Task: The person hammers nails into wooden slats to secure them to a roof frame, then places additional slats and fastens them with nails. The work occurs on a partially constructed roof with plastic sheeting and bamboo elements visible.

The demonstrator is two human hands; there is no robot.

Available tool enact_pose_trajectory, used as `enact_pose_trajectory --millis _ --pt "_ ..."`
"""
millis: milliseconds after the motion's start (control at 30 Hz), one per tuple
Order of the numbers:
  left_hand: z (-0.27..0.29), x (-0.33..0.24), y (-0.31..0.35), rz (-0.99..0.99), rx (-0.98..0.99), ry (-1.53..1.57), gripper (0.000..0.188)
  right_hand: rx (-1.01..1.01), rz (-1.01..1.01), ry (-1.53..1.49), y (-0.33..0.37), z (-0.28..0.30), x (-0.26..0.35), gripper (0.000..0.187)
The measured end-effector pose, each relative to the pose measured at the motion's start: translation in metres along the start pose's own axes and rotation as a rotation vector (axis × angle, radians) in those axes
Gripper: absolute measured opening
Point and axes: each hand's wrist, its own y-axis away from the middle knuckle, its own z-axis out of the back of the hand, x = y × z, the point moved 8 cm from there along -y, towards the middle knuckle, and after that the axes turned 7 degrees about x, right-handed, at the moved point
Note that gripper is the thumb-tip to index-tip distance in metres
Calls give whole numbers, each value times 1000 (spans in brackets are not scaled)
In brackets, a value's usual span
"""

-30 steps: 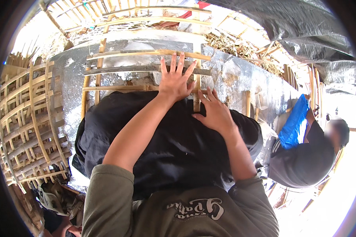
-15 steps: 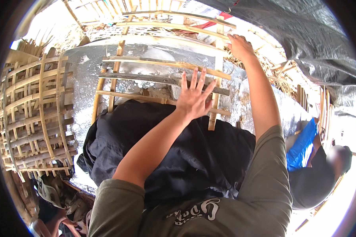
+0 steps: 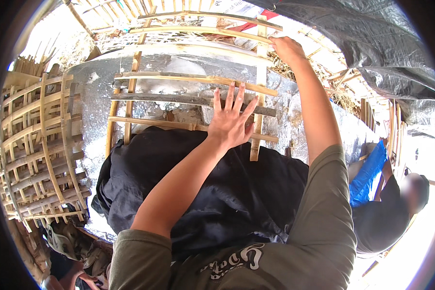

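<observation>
A bamboo frame [image 3: 261,72] of several crosswise slats on upright strips lies in front of me on a grey, worn surface [image 3: 94,87]. My left hand [image 3: 229,121] rests palm down over its lower slats, with fingers spread. Under that hand run a dark slat [image 3: 164,99] and a pale slat [image 3: 159,123]. My right hand [image 3: 289,50] is at the frame's upper right, its bent fingers closed on the end of an upper bamboo slat [image 3: 203,30]. The thumb of that hand is hidden. Black cloth [image 3: 179,203] is bunched between my body and the frame.
Woven bamboo panels [image 3: 46,150] stand at the left. Dark plastic sheeting [image 3: 367,38] hangs at the upper right. A person in a dark shirt [image 3: 382,222] is at the right beside a blue sheet [image 3: 369,176]. Part of another person's arm [image 3: 72,275] shows at the lower left.
The frame has shifted slightly left in view, along with both hands. My right fingers have come in closer onto the slat's end; my left hand stays spread over the lower slats.
</observation>
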Motion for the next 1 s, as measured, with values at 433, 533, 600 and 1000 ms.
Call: enact_pose_trajectory --millis 433,533,600,1000 --pt "3 0 2 -3 -43 18 73 54 -28 -24 1 -3 1 34" --pt "3 0 2 0 -42 13 72 71 -30 -12 2 -2 3 34" --pt "3 0 2 0 -46 7 72 58 -22 0 2 -1 4 34" --pt "1 -2 1 -6 -28 -8 71 -38 21 91 9 -6 0 54"
